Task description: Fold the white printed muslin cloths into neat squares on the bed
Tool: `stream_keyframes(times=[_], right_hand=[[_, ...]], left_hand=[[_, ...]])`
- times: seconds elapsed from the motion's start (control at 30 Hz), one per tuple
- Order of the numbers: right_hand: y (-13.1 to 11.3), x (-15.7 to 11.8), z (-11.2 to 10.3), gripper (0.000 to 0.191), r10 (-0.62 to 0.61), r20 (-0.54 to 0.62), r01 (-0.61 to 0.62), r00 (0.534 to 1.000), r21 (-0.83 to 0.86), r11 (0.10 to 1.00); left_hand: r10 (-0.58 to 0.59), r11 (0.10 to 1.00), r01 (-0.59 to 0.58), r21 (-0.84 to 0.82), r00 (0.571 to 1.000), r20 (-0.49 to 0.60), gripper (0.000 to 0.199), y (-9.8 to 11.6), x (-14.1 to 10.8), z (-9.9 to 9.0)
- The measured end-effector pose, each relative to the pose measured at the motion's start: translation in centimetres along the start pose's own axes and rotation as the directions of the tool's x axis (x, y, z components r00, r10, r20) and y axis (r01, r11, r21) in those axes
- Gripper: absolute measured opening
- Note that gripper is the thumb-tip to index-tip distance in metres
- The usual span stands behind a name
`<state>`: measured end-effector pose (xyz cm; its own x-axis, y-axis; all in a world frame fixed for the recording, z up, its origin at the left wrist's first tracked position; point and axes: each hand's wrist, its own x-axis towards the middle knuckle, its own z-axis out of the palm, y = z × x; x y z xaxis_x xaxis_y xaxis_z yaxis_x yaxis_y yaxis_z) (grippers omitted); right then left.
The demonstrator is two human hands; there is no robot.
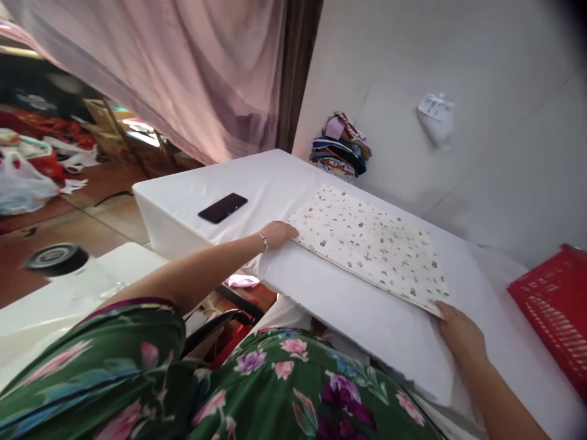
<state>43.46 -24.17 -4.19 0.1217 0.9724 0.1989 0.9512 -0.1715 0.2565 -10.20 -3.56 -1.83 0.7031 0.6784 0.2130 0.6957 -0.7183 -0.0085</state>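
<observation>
1. A patterned cloth (367, 241), white with small scattered prints, lies flat on the white-covered bench (358, 311), between the bench's near and far edges; its far side runs close to the far edge, along the wall (495, 159).
2. The left hand (276, 235), with a bracelet (263, 242) at its wrist, is at the cloth's near left corner, close to the near edge of the bench; its grip pinches the cloth there.
3. The right hand (463, 336) is at the near right corner of the cloth, its grip pinching that corner, so that the cloth's near side runs straight between the two hands.
4. A dark phone (223, 208) lies toward the bench's left end, apart from the cloth and the left hand.
5. A stack of folded fabrics (340, 148) sits at the far edge of the bench, against the wall.
6. A red basket (553, 299) stands at the right end, well apart from the cloth.
7. Beyond the left end hangs a pink curtain (220, 67).
</observation>
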Motion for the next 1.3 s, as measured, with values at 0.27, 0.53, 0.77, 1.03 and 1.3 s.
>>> stream_keyframes(times=[0.27, 0.53, 0.77, 1.03, 1.3], right_hand=[[1.2, -1.7, 1.0, 0.050, -0.018, 0.016, 0.016, 1.000, 0.128, 0.992], [0.7, -2.3, 2.1, 0.055, -0.086, 0.062, 0.070, 0.994, 0.219, 0.973], [-6.6, 0.6, -0.7, 0.052, -0.244, 0.034, 0.215, 0.969, 0.368, 0.905], [-6.2, 0.4, 3.2, 0.059, -0.246, -0.033, 0.245, 0.969, 0.288, 0.926], [-6.4, 0.8, 2.7, 0.071, -0.290, -0.130, 0.314, 0.948, 0.249, 0.916]], left_hand=[[-0.016, 0.999, 0.020, -0.044, 0.994, 0.106, 0.043, -0.5, -0.7, 0.0], [-0.101, 0.970, 0.136, -0.201, 0.979, 0.179, 0.056, 0.1, -1.2, -1.6], [-0.199, 0.959, 0.215, -0.185, 0.975, 0.100, 0.051, 1.3, 2.7, -1.5], [-0.324, 0.908, 0.381, -0.174, 0.903, 0.282, 0.064, -0.7, 3.3, 0.4], [-0.343, 0.921, 0.369, -0.125, 0.920, 0.190, 0.069, -1.6, 9.7, 1.4]])
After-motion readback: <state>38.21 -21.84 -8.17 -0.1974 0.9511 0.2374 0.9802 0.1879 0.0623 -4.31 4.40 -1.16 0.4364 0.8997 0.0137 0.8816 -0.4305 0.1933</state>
